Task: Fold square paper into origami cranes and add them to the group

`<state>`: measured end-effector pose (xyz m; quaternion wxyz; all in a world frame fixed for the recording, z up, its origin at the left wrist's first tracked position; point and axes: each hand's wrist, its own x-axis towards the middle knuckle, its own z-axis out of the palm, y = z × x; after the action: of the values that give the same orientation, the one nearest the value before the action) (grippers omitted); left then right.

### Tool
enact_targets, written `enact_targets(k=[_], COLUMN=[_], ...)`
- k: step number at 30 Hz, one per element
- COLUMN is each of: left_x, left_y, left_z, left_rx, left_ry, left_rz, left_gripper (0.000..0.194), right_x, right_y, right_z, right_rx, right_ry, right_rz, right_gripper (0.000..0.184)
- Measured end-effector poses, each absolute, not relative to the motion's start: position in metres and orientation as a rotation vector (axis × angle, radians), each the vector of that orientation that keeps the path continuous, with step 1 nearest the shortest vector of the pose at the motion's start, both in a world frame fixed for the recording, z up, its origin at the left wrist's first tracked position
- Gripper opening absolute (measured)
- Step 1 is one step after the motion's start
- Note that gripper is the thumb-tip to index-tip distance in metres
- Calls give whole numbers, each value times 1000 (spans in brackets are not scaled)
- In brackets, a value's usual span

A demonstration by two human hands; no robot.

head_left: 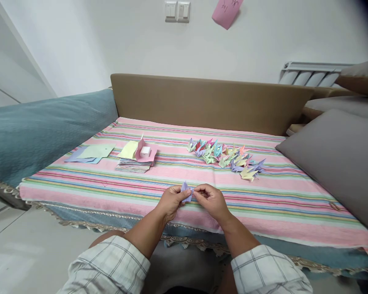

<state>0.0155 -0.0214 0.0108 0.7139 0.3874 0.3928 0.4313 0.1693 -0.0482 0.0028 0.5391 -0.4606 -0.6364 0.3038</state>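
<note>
1. Paper, a small piece of folded purple paper (185, 187), was between our two hands, just above the near part of the striped cloth (168, 176) on the sofa.
2. Our left hand (171, 201) pinched it, thumb laid across the front and fingers behind; we judged that this broad grip kept the folds from springing open.
3. Our right hand (211, 199) had thumb and forefinger brought together at the paper's right-hand end, apparently pinching a narrow tip; fingertips alone probably suited so small a part. The tip itself was too small for us to make out.
4. We had both forearms forward over the seat's edge, which set the paper squarely in front of us, likely for a clear view.
5. Folded cranes (209, 158) in many colours lay crowded together beyond our right hand, perhaps grouped there so that the working spot had room.
6. Beyond our left hand we saw a stack of paper (134, 166), with a yellow sheet (127, 150) and a curled pink sheet (153, 154) on top. A small white block (145, 151) sat on the pink one, maybe as a weight.
7. Loose sheets (95, 151), pale green over blue, lay farther left, beside the stack yet apart from it, presumably for easy picking.
</note>
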Motion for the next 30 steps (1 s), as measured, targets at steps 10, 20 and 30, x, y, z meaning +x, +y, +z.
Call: enact_targets(k=[10, 20, 30], left_x=[18, 20, 19], left_y=[-24, -25, -26], left_z=[11, 7, 6], left_rx=[914, 884, 963], left_ry=[773, 724, 721], left_rz=[1029, 1058, 1034], left_gripper=[32, 26, 29], right_x=[162, 160, 158], right_y=[-46, -45, -44], right_z=[3, 0, -10], right_rx=[-1013, -1027, -922], right_ry=[-1276, -1288, -1112], right_rz=[1032, 1228, 1307], right_gripper=[29, 32, 27])
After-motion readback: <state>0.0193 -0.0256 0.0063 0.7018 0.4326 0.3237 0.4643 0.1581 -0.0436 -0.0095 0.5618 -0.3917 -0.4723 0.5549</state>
